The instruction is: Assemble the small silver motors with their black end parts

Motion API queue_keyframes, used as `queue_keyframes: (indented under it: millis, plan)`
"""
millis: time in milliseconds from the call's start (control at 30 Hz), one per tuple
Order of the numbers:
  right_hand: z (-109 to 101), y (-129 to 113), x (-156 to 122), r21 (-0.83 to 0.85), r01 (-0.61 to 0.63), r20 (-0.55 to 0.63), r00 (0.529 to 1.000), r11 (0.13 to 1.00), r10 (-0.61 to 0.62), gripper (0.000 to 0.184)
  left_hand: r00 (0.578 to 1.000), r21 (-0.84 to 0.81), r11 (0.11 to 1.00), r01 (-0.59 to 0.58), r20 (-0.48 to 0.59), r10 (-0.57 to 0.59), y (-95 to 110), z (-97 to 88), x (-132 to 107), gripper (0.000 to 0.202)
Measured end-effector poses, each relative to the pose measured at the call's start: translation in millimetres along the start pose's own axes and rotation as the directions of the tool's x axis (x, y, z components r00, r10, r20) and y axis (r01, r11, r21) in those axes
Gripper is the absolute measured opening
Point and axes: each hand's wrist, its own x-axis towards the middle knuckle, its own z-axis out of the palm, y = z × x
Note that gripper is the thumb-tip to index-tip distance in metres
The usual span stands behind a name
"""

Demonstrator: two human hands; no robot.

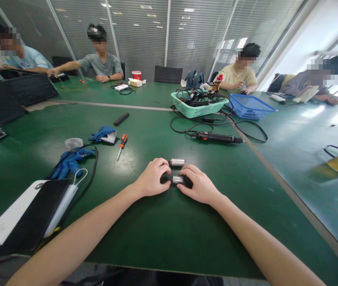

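My left hand point(154, 177) is closed around the black left end of a short piece with a silver metal middle point(177, 180). On its other black end my right hand point(199, 183) has its fingers curled, so both hands grip the same piece just above the green table. What exactly this piece is I cannot make out. Just beyond it lies a silver metal cylinder point(177, 162), close to the fingertips of both hands. A screwdriver point(122, 146) with an orange and black handle rests farther off to the left.
Blue gloves point(70, 162), a black bar point(121, 119) and phones beside a white power bank point(60, 210) lie to the left. Ahead are a corded electric screwdriver point(219, 137), a green basket point(191, 110) of cables and a blue basket point(248, 109). Several people sit around the table.
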Motion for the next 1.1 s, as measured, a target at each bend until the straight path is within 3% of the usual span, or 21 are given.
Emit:
queue_keyframes:
  millis: [1100]
  plan:
    - [1.9,2.8,-0.6,-0.029,0.045,0.000,0.999,0.999,-0.045,0.024,0.999,0.030,0.998,-0.048,0.005,0.048,-0.5,2.3,-3.8,0.015]
